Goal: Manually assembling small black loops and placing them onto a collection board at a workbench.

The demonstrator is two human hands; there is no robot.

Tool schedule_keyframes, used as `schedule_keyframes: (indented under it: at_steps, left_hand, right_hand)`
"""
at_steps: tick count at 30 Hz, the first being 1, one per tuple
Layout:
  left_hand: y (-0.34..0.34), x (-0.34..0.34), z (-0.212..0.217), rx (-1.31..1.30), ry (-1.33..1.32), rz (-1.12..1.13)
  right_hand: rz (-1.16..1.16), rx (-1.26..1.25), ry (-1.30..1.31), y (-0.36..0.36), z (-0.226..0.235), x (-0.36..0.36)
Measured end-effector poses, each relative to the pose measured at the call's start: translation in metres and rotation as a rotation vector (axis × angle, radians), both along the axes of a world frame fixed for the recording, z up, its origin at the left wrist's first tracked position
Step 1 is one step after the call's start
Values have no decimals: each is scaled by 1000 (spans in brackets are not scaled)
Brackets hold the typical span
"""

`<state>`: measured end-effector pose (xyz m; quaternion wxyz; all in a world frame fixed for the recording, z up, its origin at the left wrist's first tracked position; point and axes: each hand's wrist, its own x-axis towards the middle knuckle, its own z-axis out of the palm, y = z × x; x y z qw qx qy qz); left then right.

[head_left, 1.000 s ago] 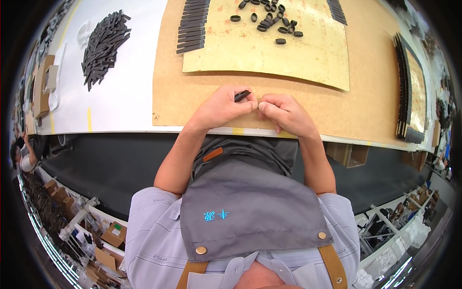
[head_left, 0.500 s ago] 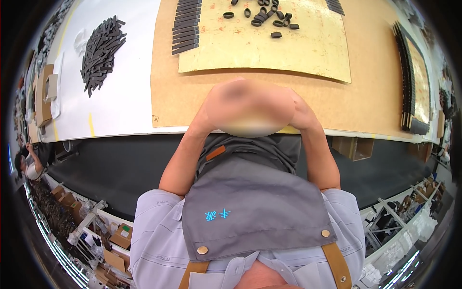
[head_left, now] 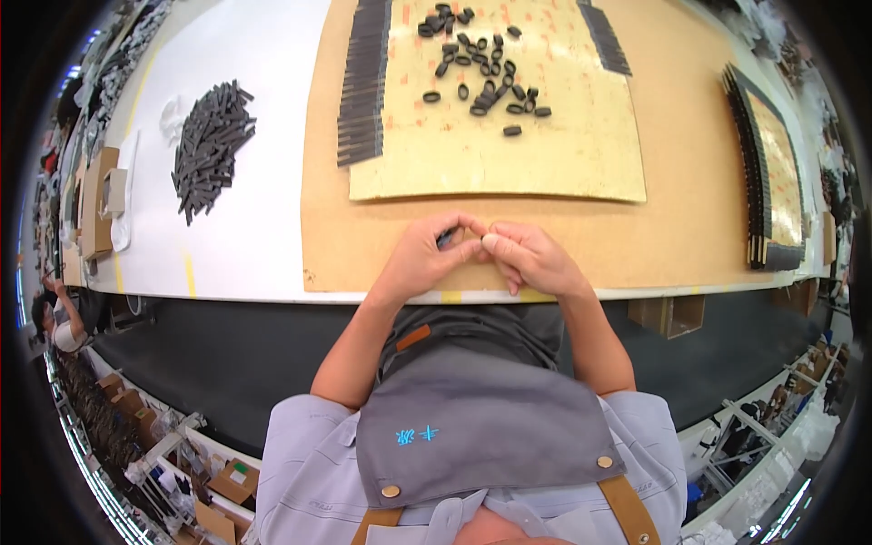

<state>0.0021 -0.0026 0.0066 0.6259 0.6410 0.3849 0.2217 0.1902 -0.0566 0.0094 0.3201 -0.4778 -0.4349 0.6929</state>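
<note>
My left hand (head_left: 427,259) and my right hand (head_left: 531,256) meet over the near edge of the table, fingertips touching. The left thumb and fingers curl around a small dark piece (head_left: 445,238), mostly hidden by the fingers. My right hand is closed in a pinch against the left fingertips; whatever it grips there cannot be made out. Beyond the hands lies a yellow board (head_left: 509,177) with several small black rings (head_left: 513,131) scattered over it. Along its left edge runs a row of flat dark strips (head_left: 361,118).
A heap of loose dark strips (head_left: 213,150) lies on the white tabletop at left. More strips (head_left: 606,38) line the board's far right edge. Another board edged with dark strips (head_left: 772,173) rests at far right. Cardboard boxes (head_left: 98,204) stand at the left; another person (head_left: 65,318) is beyond.
The view has tilted so the board and table sit lower, and more black rings show. My hands, blurred before, now show clearly with fingertips together.
</note>
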Motion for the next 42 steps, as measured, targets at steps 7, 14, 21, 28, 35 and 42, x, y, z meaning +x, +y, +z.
schedule_keyframes:
  at_steps: [7, 14, 21, 28, 35, 42]
  left_hand:
    - [-1, -5, 2, -3, -5, -89]
    - [3, -6, -12, -634, -627, 151]
    - [-4, 2, -15, -593, -865, 196]
    - [-10, 9, -11, -513, -727, 127]
    - [-12, 13, -15, -335, -452, 265]
    - [-14, 13, -16, -343, -494, 397]
  right_hand:
    - [44, -34, 45, -2, 0, 0]
    - [-355, 278, -323, 38, 18, -6]
    - [-260, 521, -545, 20, 21, -27]
    - [-295, 51, -158, 7, 16, -45]
    - [-461, 184, -186, 7, 6, -42]
    - [-540, 154, -13, 3, 4, -30]
